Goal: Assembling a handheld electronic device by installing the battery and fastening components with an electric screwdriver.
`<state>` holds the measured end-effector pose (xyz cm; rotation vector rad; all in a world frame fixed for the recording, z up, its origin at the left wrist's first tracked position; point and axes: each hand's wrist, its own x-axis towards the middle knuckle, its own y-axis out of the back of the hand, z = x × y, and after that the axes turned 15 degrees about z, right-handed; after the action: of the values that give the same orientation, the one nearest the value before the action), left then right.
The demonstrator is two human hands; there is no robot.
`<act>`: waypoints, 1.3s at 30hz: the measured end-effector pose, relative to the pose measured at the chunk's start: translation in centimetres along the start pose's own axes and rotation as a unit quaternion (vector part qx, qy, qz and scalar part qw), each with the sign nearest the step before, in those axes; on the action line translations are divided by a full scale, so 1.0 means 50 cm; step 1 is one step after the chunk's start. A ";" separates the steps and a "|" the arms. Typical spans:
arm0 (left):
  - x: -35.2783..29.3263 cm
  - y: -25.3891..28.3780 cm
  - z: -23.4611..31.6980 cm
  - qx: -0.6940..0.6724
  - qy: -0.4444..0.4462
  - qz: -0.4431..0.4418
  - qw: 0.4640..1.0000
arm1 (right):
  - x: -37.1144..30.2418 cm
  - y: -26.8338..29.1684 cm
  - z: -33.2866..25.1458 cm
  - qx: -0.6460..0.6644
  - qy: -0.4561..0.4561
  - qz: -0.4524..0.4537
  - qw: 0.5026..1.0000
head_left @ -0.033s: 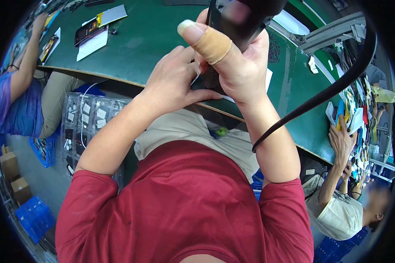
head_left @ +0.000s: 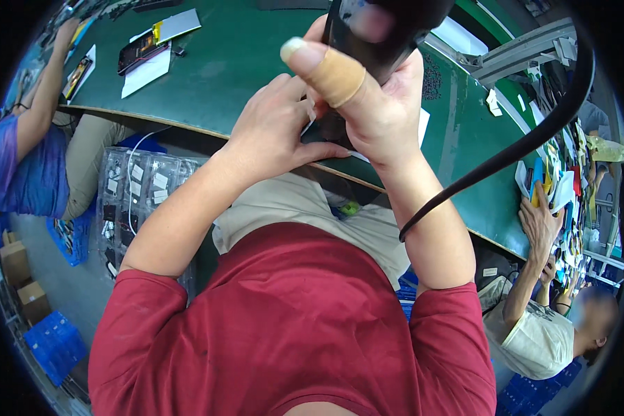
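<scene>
Green table (head_left: 211, 73) below, right hand (head_left: 385, 121) holds black device (head_left: 378, 38).

Gripped in the right hand (head_left: 388, 118) a bulky, glossy black tool (head_left: 374, 38), broad above, with the upper end out of view. Had just below it, between both hands, a dark piece (head_left: 333, 127), mostly hidden and blurred. Showed by the fingers of the left hand (head_left: 267, 128) a thin white sliver (head_left: 308, 125), largely covered.

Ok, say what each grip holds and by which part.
The right grip holds a black device around its body, thumb across it. Whether the left grip holds anything cannot be told; its fingers are partly hidden.
</scene>
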<state>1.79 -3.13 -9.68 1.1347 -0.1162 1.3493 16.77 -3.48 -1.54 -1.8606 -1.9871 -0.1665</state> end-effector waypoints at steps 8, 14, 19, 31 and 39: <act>0.011 0.022 0.014 0.033 -0.006 -0.032 0.999 | 0.034 0.139 -0.189 -0.169 0.132 0.184 0.959; 0.067 0.043 -0.001 -0.085 0.097 -0.074 0.989 | 0.035 0.331 -0.213 -0.564 -0.023 0.224 0.795; 0.213 0.000 -0.051 -0.027 -0.014 -0.090 0.995 | -0.023 0.448 -0.085 -0.811 -0.047 0.124 0.569; 0.255 -0.104 -0.074 -0.156 -0.043 -0.097 0.982 | -0.030 0.273 -0.070 -0.649 -0.016 0.182 0.739; 0.260 -0.092 -0.080 -0.187 -0.030 -0.121 0.974 | -0.042 0.197 0.037 -0.455 -0.077 0.185 0.867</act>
<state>7.27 9.59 -5.83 0.8393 -0.2574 1.0242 26.01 -3.77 -5.89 -2.8598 -1.7073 -1.0144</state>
